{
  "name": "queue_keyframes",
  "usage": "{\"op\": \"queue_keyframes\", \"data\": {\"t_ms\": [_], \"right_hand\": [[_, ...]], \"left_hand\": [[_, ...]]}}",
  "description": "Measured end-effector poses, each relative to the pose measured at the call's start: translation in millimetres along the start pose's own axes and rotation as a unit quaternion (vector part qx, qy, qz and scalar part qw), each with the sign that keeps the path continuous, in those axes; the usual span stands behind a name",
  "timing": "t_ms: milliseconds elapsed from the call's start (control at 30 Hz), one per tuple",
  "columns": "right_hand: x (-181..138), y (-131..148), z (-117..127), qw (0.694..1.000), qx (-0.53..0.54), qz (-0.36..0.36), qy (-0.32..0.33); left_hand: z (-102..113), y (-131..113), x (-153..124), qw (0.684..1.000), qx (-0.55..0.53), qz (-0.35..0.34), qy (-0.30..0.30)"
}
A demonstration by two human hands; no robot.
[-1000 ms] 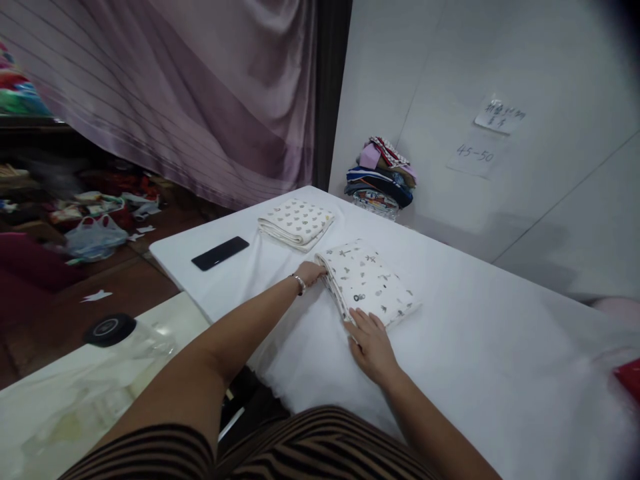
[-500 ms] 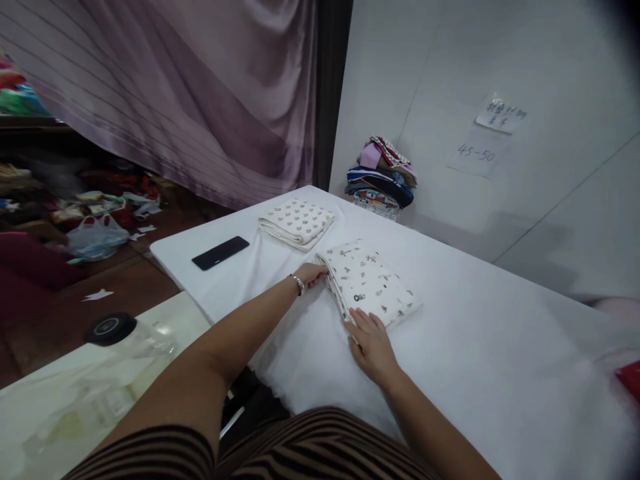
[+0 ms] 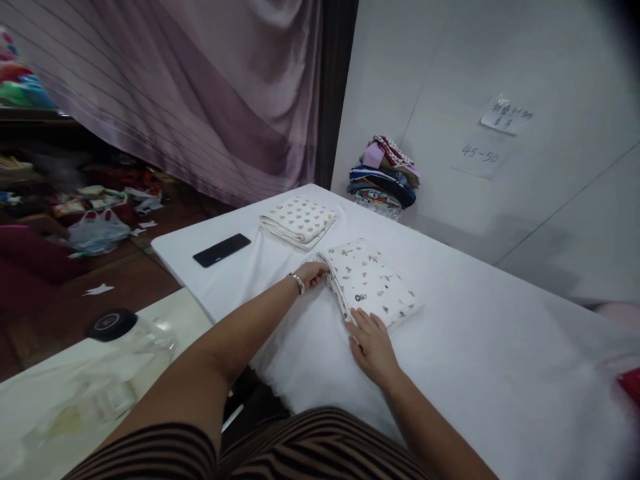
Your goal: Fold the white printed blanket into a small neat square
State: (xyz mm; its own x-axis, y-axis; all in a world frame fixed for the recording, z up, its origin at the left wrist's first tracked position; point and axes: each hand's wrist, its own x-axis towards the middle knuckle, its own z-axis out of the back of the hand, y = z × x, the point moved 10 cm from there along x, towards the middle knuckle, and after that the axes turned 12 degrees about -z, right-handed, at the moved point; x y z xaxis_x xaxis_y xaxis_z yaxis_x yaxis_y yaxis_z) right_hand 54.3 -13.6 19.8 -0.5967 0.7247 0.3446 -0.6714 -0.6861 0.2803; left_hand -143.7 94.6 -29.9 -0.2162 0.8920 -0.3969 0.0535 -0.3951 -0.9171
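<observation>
A folded white cloth with small dark prints [image 3: 373, 279] lies on the white table [image 3: 475, 347]. My left hand [image 3: 313, 273], a bracelet on its wrist, rests against the cloth's left corner with curled fingers touching the edge. Fingers of my right hand [image 3: 373, 343] lie flat and apart on the table, their tips at the cloth's near corner. A second folded cloth with a heart-like print [image 3: 299, 221] sits farther back on the left.
A black phone [image 3: 221, 249] lies near the table's left edge. A pile of coloured folded clothes [image 3: 385, 175] stands against the white wall. A clear bottle with a black cap [image 3: 113, 333] lies on a lower surface at left. Curtain and floor clutter are behind.
</observation>
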Motion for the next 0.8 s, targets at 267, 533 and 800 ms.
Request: {"op": "queue_keyframes", "data": {"t_ms": [267,533,800], "right_hand": [[0,0,-1,1.000,0.003,0.001,0.005],[0,1,2,1.000,0.003,0.000,0.000],[0,1,0,1.000,0.003,0.002,0.001]], "left_hand": [[4,2,4,0.999,0.021,-0.012,-0.027],[20,7,1,0.995,0.051,-0.039,-0.077],[15,-1,5,0.995,0.029,-0.037,-0.089]]}}
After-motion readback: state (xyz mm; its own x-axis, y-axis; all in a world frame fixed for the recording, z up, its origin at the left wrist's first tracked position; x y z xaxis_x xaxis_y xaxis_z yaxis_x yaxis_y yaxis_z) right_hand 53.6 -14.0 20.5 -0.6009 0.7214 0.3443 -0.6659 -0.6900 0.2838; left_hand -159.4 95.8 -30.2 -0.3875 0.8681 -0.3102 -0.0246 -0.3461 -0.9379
